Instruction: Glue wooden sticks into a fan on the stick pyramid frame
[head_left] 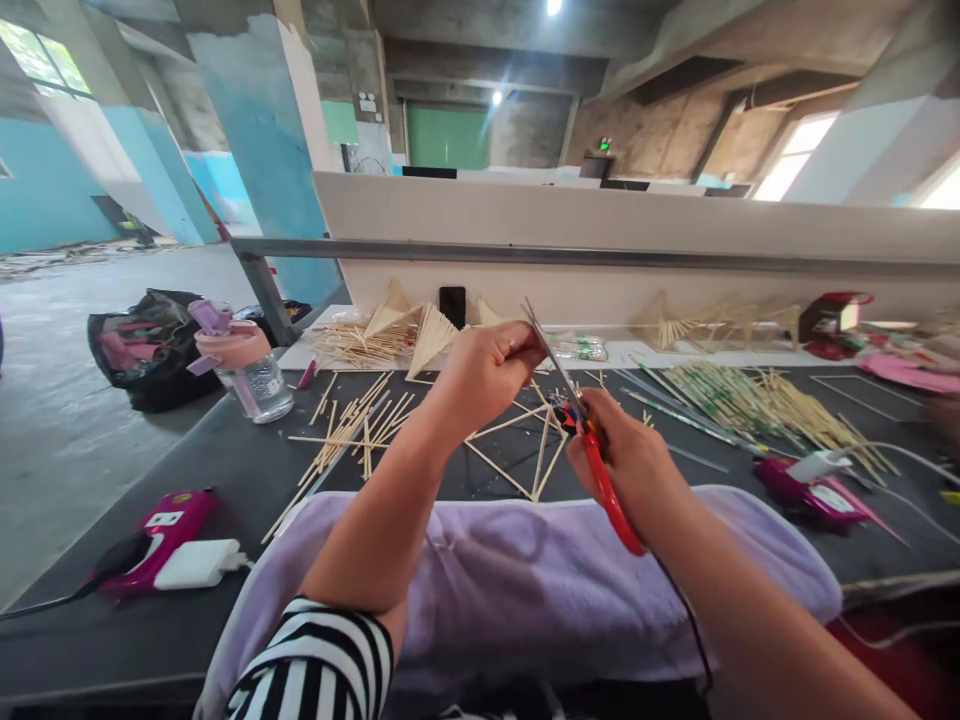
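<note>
My right hand (626, 450) is wrapped round red-handled scissors (611, 490), their metal blades pointing up and to the left. Close to the blade tips, my left hand (499, 370) is closed, its fingertips pinched together; whatever they hold is too small to make out. Below both hands a frame of thin wooden sticks (499, 470) lies on the dark table. Something small and dark with orange parts shows beside the scissors, partly hidden by my right hand. A purple cloth (517, 590) lies along the near edge, under my forearms.
Loose sticks (349, 430) lie at left, more sticks (720, 400) at right. A bottle (251, 370) stands at the left edge. Magenta power strips (169, 540) with white plugs sit on both sides. Stick models (435, 335) and a phone (452, 306) are at the back.
</note>
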